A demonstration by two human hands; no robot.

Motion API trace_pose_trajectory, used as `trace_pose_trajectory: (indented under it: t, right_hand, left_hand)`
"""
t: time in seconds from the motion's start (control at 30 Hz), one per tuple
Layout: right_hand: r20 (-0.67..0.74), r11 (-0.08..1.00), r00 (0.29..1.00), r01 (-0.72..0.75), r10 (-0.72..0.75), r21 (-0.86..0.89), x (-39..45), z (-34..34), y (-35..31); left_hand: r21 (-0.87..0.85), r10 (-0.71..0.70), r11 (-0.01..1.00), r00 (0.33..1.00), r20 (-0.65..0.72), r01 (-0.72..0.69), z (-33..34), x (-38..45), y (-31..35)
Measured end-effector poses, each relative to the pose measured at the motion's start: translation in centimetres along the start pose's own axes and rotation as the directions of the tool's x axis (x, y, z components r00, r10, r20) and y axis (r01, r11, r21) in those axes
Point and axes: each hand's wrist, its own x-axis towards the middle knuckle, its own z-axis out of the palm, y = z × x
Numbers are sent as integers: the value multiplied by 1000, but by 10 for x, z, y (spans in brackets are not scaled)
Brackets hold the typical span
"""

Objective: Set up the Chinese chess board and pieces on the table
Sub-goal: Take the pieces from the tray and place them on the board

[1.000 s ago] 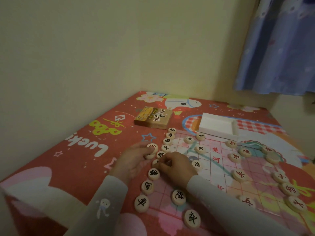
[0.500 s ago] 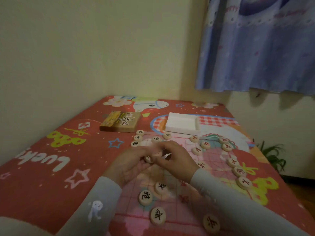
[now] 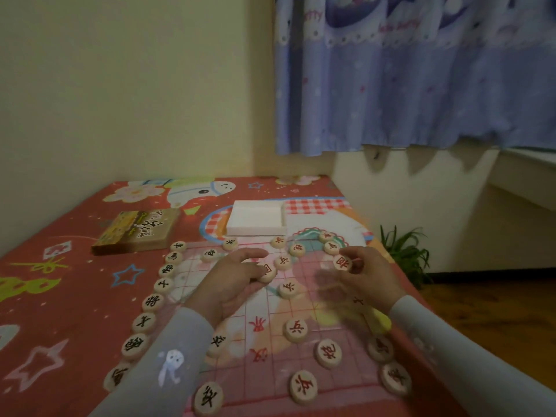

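Here, right grip [image 3: 365, 273] pinching red-marked piece [image 3: 342, 262], left grip [image 3: 237, 276] pinching another piece [image 3: 267, 272] over board [image 3: 270, 335]

Box [image 3: 137, 233] left of tray [image 3: 255, 219], both seemingly behind board [image 3: 270, 335].

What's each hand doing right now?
Left hand: pinches a round wooden chess piece over the board.
Right hand: pinches a red-marked round wooden piece.

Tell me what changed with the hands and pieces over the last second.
The hands parted: the right hand carried a red-marked piece right, toward the board's right edge, and pinches it there. The left hand stayed mid-board, holding another piece. The brown box and white tray lie unchanged.
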Motion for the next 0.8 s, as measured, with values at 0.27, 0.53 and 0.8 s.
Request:
trace_pose_trajectory:
  t: [0.27,0.53,0.8]
  right_hand:
    - [-5,987,990,-138,139,86,6,-19,27]
    - [9,973,978,-210,210,95,23,-20,41]
    - [37,981,980,-194,193,4,39,-8,32]
  left_hand:
    - [-11,-32,999,999,21,33,25,14,-4]
    - [26,-31,999,999,11,31,36,23,-11]
    - [75,-42,996,999,9,41,39,26,-13]
